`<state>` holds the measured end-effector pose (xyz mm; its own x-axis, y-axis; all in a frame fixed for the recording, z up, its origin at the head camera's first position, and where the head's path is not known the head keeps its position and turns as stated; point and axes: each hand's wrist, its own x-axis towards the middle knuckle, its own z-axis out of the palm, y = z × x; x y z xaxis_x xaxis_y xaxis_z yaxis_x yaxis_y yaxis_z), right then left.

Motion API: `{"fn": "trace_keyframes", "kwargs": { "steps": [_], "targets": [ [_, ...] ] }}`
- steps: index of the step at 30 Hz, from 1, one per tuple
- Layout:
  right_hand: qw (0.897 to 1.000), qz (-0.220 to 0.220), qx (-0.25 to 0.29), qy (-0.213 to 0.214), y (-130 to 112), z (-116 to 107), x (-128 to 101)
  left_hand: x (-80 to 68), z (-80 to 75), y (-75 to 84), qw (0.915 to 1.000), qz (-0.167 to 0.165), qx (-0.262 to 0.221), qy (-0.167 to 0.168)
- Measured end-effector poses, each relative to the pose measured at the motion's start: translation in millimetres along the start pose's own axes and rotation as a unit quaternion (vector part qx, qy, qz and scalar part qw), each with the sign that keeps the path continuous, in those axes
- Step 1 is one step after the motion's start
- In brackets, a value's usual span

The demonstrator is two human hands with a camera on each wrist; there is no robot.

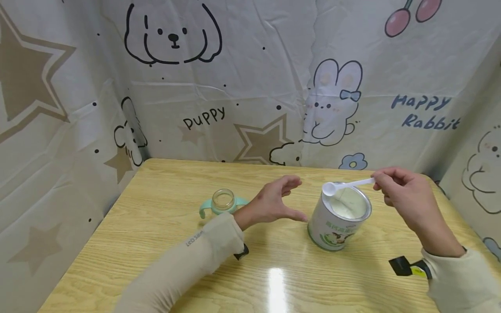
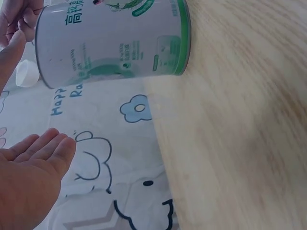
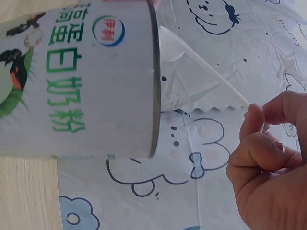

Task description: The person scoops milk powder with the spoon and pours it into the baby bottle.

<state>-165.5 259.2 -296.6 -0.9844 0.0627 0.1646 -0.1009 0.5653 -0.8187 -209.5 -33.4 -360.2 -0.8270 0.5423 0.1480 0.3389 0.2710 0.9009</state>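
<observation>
Now the right hand (image 1: 407, 198) pinches the white scoop (image 1: 344, 185) over the open tin (image 1: 339, 217) — left hand's (image 1: 272, 203) fingers spread apart, touching nothing.

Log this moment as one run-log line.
right hand: pinches white scoop over open milk powder can | left hand: open beside can, not touching | baby bottle: uncapped, behind left wrist

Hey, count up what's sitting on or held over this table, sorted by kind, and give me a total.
Tins: 1, the open milk powder can
Bottles: 1, the handled baby bottle
Scoops: 1, the white scoop pinched in the right hand
Total: 3
</observation>
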Motion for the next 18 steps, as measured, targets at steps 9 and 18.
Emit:
{"fn": "trace_keyframes", "kwargs": {
  "steps": [9, 18],
  "targets": [
    [0.999, 0.001, 0.028, 0.022, 7.6, -10.7, 0.1, 8.5, 18.1, -4.1, 0.9994, 0.015, 0.026, -0.015],
    [1.000, -0.007, 0.009, -0.005, 14.3, -10.6, 0.7, 17.9, 35.6, 0.9, 0.9988, 0.007, 0.040, -0.025]
  ]
}}
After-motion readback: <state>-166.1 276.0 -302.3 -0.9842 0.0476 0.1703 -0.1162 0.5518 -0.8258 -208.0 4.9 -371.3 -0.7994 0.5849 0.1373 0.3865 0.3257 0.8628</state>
